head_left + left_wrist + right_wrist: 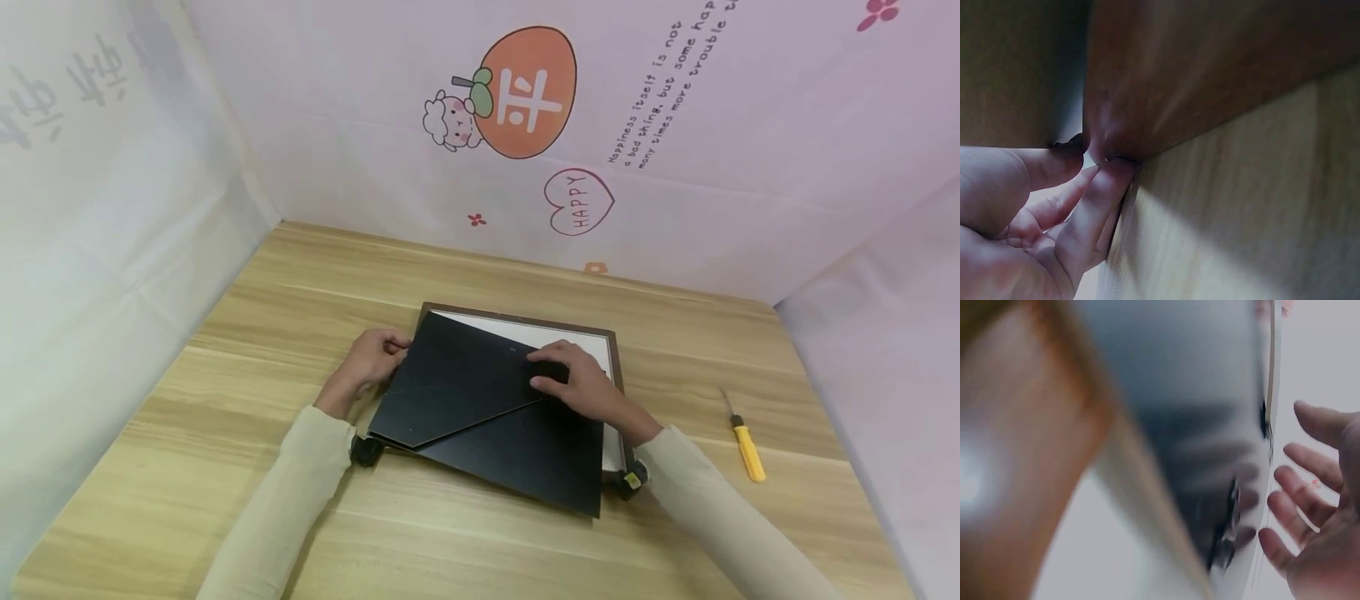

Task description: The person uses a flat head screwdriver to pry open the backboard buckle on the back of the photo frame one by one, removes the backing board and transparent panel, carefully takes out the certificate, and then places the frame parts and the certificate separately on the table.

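Three pale sheets [360, 100] wall in a wooden table [202, 400], whose flat top carries everything being handled. Near its middle lies a brown frame [517, 317], face-up on a white inner area, so the tabletop props it all round. Across it, askew, rest a lower black panel [510, 462] and, overlapping it, an upper black panel [457, 379]; their near edges overhang the frame, and whether they are joined I cannot tell. The right hand [581, 383] is over the panels with its fingers spread apart, the fingertips close to the dark surface, perhaps to guide it. The left hand [375, 358] pinches the frame's left side, thumb above and fingertips low by the table, probably to stop it sliding. A yellow-handled screwdriver [747, 450] lies well apart on the right, likely set there to leave working room while staying within reach.
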{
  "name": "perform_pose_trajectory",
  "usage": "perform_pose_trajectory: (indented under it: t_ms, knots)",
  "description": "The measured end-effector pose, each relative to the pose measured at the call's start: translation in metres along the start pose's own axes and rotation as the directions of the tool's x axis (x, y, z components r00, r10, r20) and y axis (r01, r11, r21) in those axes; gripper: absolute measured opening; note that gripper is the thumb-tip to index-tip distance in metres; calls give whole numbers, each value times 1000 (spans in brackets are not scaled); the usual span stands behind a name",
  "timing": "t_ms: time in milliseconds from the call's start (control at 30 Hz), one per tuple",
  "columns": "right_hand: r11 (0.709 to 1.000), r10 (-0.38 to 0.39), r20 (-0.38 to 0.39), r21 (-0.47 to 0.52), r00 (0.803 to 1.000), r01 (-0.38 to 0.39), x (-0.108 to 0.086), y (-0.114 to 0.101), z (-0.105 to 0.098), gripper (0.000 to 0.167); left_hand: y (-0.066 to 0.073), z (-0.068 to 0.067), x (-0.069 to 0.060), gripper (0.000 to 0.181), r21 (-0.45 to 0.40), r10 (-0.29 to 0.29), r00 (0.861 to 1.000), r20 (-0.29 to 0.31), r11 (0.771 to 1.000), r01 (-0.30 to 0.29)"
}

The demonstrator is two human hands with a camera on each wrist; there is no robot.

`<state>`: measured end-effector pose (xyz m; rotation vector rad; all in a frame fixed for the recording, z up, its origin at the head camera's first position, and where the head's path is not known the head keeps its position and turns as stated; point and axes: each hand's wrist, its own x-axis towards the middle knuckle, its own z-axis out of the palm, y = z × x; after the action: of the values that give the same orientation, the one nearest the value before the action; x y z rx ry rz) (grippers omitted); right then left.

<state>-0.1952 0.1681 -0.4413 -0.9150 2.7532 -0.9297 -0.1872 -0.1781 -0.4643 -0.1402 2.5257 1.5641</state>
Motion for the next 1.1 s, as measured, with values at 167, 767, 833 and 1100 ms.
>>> perform_pose_trajectory:
  t_ms: [167, 767, 833, 1100]
  knots:
    - [990, 113, -70, -74, 991, -119, -13, 14, -13, 39, 1, 0, 0, 22, 20, -12, 1000, 0, 1000, 12]
    - [902, 324, 132, -341, 937, -264, -8, 10, -42, 49, 2, -1, -1, 22, 36, -9, 1000, -4, 999, 9]
    - [896, 341, 130, -345, 931, -280, -7, 10, -41, 55, 2, -1, -1, 21, 39, -6, 1000, -4, 999, 6]
    - [884, 426, 156, -281, 891, -374, 0, 13, -42, 48, 2, 0, -1, 21, 42, 7, 1000, 3, 999, -7]
